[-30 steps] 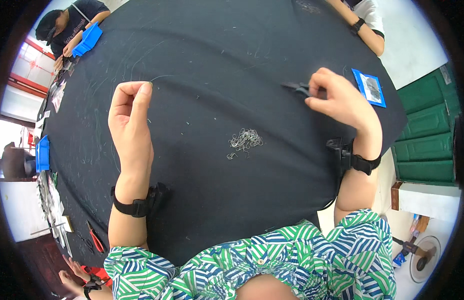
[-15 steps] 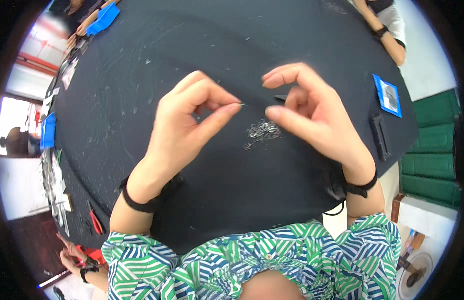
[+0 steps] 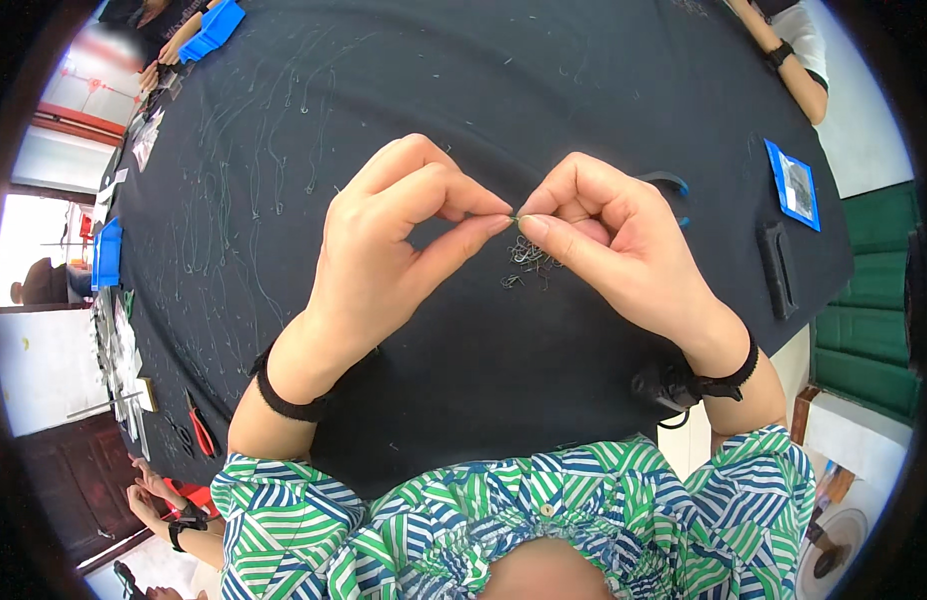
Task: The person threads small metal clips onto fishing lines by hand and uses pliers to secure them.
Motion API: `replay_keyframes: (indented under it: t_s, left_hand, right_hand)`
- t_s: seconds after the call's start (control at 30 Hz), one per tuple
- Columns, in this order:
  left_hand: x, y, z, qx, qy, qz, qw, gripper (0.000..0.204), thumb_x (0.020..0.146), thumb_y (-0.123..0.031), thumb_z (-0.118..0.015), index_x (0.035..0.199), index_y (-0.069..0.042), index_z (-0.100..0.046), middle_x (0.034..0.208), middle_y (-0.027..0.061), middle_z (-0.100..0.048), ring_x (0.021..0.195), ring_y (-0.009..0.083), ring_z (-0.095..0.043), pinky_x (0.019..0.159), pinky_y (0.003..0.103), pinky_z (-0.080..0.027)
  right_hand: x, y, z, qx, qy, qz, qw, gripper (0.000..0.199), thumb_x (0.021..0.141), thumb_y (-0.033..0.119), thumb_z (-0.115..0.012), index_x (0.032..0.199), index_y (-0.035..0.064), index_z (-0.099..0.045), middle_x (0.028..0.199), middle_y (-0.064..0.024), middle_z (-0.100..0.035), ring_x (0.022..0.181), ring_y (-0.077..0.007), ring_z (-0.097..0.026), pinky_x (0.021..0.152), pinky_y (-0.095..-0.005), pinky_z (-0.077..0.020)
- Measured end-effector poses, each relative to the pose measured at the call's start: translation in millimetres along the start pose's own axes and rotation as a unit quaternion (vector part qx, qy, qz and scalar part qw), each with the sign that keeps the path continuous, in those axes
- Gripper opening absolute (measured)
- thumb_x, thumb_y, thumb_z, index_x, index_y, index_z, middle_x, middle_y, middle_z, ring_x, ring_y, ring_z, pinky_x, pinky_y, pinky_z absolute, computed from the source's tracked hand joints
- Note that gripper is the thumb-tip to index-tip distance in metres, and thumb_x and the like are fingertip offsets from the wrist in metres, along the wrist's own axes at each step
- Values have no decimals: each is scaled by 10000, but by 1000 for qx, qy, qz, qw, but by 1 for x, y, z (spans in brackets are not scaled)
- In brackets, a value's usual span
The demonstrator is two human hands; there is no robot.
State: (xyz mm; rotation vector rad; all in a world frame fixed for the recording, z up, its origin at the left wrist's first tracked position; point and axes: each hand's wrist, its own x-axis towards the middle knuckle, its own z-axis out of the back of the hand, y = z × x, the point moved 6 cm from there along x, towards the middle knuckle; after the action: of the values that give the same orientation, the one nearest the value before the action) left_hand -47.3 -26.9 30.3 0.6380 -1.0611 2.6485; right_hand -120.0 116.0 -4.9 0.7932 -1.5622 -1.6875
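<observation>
Thumb and forefinger of my left hand (image 3: 409,215) are pinched together on a tiny bit of thin green line (image 3: 514,217). My right hand (image 3: 609,225) pinches at the same spot, its fingertips almost touching the left ones. Whatever else lies between the fingertips is too small to make out. Just beneath my right fingertips, a small heap of silver metal hooks (image 3: 529,255) rests on the black cloth, partly covered by the hand. Behind my right hand shows a blue-handled tool (image 3: 674,185), mostly hidden.
Long thin lines (image 3: 224,190) lie across the black-covered table's left side. Red-handled pliers (image 3: 199,425) are at the lower left. On the right are a blue packet (image 3: 794,185) and a black bar-shaped object (image 3: 777,270). Blue trays (image 3: 214,30) and other people's hands sit at the edges.
My right hand has moved left and closed into a pinch against the left fingertips. My left hand has shifted slightly right, still pinching. The blue-handled tool has come into view.
</observation>
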Motion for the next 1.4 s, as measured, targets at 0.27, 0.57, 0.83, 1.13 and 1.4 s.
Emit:
replay_keyframes:
  t_s: [0.27,0.57,0.83,1.13,1.4]
  left_hand:
    - [-1,1,-2,-52,19,24,998,70,782,-15,-713,844,-25,-681,812,17,-570,713,94,-520,607,224,-390]
    - [-4,6,-5,-106,33,62,992,48,825,-34,-690,842,-13,-650,802,6,-525,712,80,-475,623,222,-372]
    - [-4,7,-6,-89,27,60,994,59,819,-27,-694,832,-22,-636,798,2,-510,715,80,-461,626,222,-366]
    - [-7,7,-4,-107,33,74,991,55,826,-32,-683,835,-26,-629,813,-4,-509,723,73,-457,634,215,-364]
    - [-3,11,-1,-111,36,121,986,52,866,-39,-637,838,-32,-594,825,-16,-502,728,60,-457,652,202,-361]
  right_hand:
    - [0,7,4,-75,-29,21,996,123,906,114,-625,946,-2,-623,572,90,-370,524,-10,-357,494,-207,-340]
    - [-1,4,6,-87,-34,34,995,130,895,123,-644,939,1,-652,547,81,-388,503,-13,-359,479,-216,-319]
    - [0,5,4,-83,-48,37,995,133,887,133,-660,937,11,-668,545,84,-390,504,-10,-355,475,-219,-295]
    - [0,7,3,-89,-44,47,994,104,883,136,-661,925,41,-670,537,74,-380,497,-12,-338,478,-220,-287]
    - [-1,35,48,-293,-93,190,932,119,859,150,-679,844,34,-659,684,-28,-530,541,-77,-452,489,-244,-339]
